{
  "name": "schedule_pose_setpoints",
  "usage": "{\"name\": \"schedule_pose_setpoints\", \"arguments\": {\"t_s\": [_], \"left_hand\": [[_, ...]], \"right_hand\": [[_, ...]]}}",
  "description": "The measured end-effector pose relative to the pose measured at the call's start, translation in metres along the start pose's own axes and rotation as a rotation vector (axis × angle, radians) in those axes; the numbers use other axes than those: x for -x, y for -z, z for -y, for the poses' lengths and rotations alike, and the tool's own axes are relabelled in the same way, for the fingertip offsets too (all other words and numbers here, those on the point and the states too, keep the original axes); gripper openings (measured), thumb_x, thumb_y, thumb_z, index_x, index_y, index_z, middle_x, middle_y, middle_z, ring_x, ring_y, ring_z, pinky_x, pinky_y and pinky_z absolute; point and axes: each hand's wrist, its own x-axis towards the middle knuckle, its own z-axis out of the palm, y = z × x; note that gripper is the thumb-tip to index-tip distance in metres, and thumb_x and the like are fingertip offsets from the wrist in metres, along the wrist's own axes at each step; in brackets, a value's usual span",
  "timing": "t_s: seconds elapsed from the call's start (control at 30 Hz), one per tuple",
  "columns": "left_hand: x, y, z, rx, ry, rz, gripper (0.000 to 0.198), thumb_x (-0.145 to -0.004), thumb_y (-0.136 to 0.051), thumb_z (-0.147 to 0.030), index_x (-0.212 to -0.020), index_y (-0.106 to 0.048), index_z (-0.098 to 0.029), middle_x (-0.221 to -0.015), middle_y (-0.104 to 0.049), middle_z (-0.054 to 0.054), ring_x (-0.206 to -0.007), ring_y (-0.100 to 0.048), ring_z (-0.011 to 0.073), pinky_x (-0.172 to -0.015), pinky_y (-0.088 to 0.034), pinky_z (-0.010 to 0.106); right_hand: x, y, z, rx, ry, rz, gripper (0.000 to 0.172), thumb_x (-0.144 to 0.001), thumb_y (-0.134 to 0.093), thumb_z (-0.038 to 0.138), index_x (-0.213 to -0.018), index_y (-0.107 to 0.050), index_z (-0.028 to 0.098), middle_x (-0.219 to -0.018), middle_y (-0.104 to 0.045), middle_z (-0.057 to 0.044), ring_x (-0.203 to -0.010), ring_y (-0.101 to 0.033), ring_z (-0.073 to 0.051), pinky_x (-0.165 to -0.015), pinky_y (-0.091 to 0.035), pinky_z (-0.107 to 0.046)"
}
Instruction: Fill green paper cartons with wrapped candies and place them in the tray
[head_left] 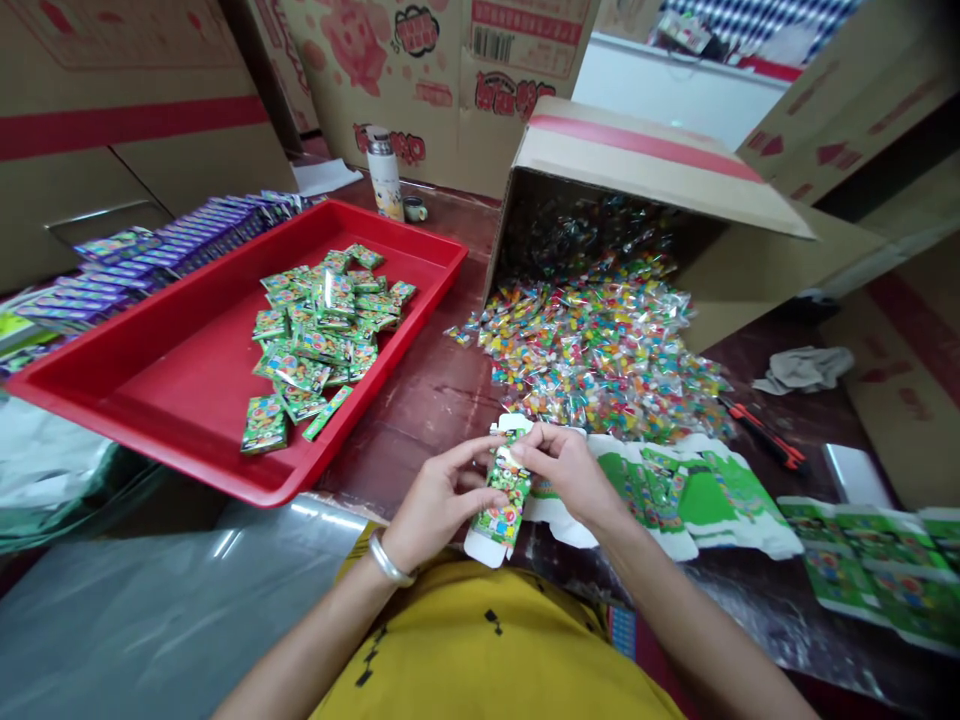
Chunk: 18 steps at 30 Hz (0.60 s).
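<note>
A small green candy box (pixel 504 500) with white end flaps sticking out at both ends is between my hands, near the table's front edge. My left hand (pixel 450 490) grips its left side, thumb across the printed face. At the box's upper end, my right hand (pixel 566 465) has its thumb and fingers pinched on the edge. Flat unfolded green cartons (pixel 705 500) lie spread just right of my right hand. Behind them is a heap of clear candy packets (pixel 600 350) spilling from a tipped cardboard box (pixel 652 145). Whether anything is inside the held box is hidden.
On the left, a red tray (pixel 187 370) holds a pile of closed green boxes (pixel 315 330). Purple boxes (pixel 180 245) stand in rows behind it. A thermos (pixel 385 175), a red-and-black cutter (pixel 769 437), a cloth (pixel 804 369) and stacked green cartons (pixel 877 565) lie around the table.
</note>
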Motion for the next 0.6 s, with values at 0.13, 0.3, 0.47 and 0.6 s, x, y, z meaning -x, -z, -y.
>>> {"name": "schedule_pose_setpoints", "arguments": {"t_s": [0.13,0.3,0.47,0.6], "left_hand": [[-0.002,0.002,0.003,0.049,-0.028,-0.069,0.047,-0.074,-0.077,-0.022,-0.119,-0.063,-0.019,-0.1,-0.068,0.004,-0.076,-0.063,0.0135,-0.069,-0.052,0.024],[-0.001,0.003,0.008,-0.008,-0.074,-0.122,0.029,-0.079,-0.073,-0.025,-0.106,-0.065,-0.018,-0.099,-0.068,0.004,-0.078,-0.063,0.0143,-0.07,-0.051,0.024],[-0.009,0.009,0.009,0.008,-0.098,-0.298,0.028,-0.075,-0.077,-0.028,-0.084,-0.053,-0.017,-0.075,-0.058,-0.004,-0.068,-0.058,0.0094,-0.06,-0.048,0.018],[-0.014,0.017,0.007,0.163,-0.024,-0.386,0.036,-0.074,-0.076,-0.034,-0.091,-0.048,-0.019,-0.077,-0.055,-0.005,-0.055,-0.055,0.0071,-0.043,-0.045,0.016]], "right_hand": [[0.011,-0.005,0.007,0.113,0.175,0.009,0.025,-0.09,-0.062,0.039,-0.074,-0.062,0.02,-0.081,-0.064,-0.002,-0.073,-0.057,-0.016,-0.067,-0.044,-0.028],[0.015,0.003,0.017,0.307,0.289,0.133,0.02,-0.093,-0.058,0.039,-0.091,-0.07,0.023,-0.106,-0.068,-0.007,-0.102,-0.062,-0.023,-0.086,-0.048,-0.035],[-0.032,0.048,0.026,0.745,0.345,-0.044,0.016,-0.093,-0.057,0.032,-0.094,-0.071,0.026,-0.094,-0.07,-0.004,-0.078,-0.063,-0.02,-0.072,-0.047,-0.033],[-0.072,0.066,0.019,1.064,0.374,0.133,0.026,-0.077,-0.072,0.012,-0.097,-0.073,0.029,-0.106,-0.071,-0.003,-0.092,-0.065,-0.023,-0.08,-0.046,-0.034]]}}
